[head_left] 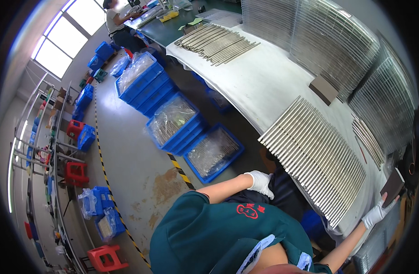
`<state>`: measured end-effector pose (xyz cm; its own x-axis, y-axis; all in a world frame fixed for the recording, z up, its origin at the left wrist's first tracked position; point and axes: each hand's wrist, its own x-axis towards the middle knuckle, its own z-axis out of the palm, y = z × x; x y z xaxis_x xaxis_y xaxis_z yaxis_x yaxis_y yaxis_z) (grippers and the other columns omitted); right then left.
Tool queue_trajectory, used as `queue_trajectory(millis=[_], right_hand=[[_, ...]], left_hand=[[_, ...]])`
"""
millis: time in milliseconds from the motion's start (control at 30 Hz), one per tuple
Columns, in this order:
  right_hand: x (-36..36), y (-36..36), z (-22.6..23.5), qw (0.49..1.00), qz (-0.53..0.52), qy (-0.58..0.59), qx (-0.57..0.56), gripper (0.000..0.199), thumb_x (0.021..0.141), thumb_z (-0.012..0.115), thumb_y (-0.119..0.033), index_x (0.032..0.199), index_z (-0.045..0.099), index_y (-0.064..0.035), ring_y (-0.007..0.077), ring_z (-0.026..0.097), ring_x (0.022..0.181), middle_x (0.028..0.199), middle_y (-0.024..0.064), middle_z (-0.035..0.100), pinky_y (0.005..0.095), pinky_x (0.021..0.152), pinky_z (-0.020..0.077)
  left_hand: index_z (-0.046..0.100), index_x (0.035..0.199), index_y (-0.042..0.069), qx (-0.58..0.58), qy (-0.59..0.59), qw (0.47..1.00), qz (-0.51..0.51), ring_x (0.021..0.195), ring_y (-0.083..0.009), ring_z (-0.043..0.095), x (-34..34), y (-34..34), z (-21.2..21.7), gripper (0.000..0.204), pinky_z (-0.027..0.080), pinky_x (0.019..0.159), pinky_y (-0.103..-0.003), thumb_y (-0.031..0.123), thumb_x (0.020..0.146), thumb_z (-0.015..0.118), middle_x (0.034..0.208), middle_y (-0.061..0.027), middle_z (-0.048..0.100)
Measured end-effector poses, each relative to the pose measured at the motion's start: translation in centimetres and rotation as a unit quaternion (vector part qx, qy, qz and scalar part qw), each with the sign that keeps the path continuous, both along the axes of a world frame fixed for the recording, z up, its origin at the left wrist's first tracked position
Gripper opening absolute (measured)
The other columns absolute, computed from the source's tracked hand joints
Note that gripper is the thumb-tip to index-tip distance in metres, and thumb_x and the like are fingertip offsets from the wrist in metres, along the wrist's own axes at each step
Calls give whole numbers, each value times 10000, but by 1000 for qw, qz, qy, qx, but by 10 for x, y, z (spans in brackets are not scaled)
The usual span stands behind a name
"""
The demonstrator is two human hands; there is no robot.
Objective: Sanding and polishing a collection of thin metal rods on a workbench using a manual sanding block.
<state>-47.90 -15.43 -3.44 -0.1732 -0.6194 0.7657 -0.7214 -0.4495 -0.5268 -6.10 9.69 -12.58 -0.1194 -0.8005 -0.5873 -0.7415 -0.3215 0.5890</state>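
Note:
My right hand (376, 215), in a white glove with bare fingertips, grips a flat dark brown block (392, 186) by its lower end, past the table's right edge. To its left, many thin silver metal rods (316, 160) lie side by side in a wide row on the white-covered table (259, 91). My left hand (260, 183), also gloved in white, is down by my lap against dark cloth. Its fingers are curled, and whatever is under them is hidden. A second brown block (323, 90) sits beyond the rods.
Tall stacks of clear plastic trays (337, 36) line the table's back side. A smaller bunch of rods (368, 140) lies near them, and another batch (216, 43) at the far end. Blue crates (214, 153) with bagged rods stand on the floor to the left. A person (120, 23) works far off.

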Motion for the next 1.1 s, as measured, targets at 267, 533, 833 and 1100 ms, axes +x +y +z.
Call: queue_trajectory(millis=[267, 533, 833, 1100], right_hand=[[6, 4, 5, 1000, -9, 13, -9, 564, 920, 632, -209, 1370, 414, 51, 261, 516, 1198, 1373, 201, 479, 313, 1017, 411], [-3, 5, -4, 1000, 1, 5, -10, 564, 898, 660, -184, 1367, 426, 25, 236, 478, 1237, 1385, 158, 476, 332, 1051, 354], [41, 21, 14, 996, 27, -87, -10, 626, 857, 709, -132, 1410, 421, -76, 171, 536, 1147, 1329, 101, 535, 283, 986, 409], [45, 30, 16, 983, 77, -164, 5, 656, 853, 704, -83, 1430, 397, -136, 153, 545, 1129, 1310, 86, 545, 279, 967, 440]], left_hand=[[456, 1295, -55, -2, -12, 1000, -17, 999, -381, 623, 1, 5, -8, 1033, 490, 864, -426, 665, 598, 708, 1074, -260, 642], [350, 1351, -128, -13, -28, 998, -56, 1033, -388, 608, 2, 7, 2, 1120, 486, 879, -422, 693, 653, 656, 1119, -283, 612], [442, 1372, 40, -54, -67, 995, 48, 1070, -406, 576, 12, 32, -9, 689, 448, 930, -452, 565, 929, 398, 1158, -264, 594], [573, 1227, 41, -125, -101, 986, 35, 992, -413, 596, 17, 35, -6, 497, 479, 867, -459, 440, 962, 441, 1097, -245, 621]])
